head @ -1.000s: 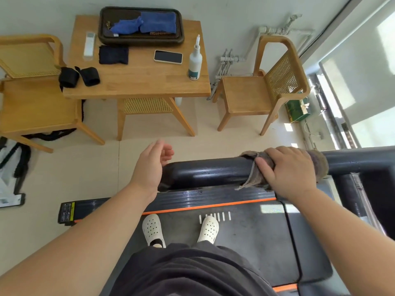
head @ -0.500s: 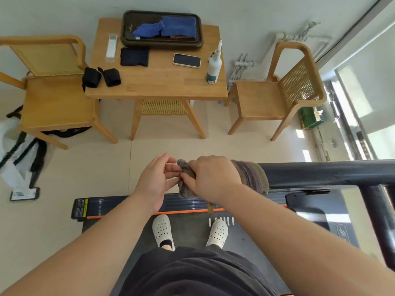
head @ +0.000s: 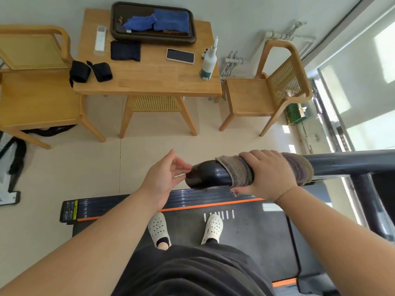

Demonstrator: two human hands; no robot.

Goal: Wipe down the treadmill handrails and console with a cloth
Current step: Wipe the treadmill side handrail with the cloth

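Tiled floor (head: pixel 64 167) | right hand (head: pixel 270 174) clasps cloth (head: pixel 239 171) on handrail (head: pixel 205 175) | left hand (head: pixel 164 178) fingers loose

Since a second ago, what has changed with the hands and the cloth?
The right hand slid the cloth left to the rail end, then back right, uncovering the tip. The left hand briefly touched the cloth there, then let go. The right grip stays on the cloth; table items unmoved.

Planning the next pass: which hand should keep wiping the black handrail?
Right. The right hand already presses the grey striped cloth wrapped round the black padded handrail; the left hand hangs open and empty beside the rail's end.
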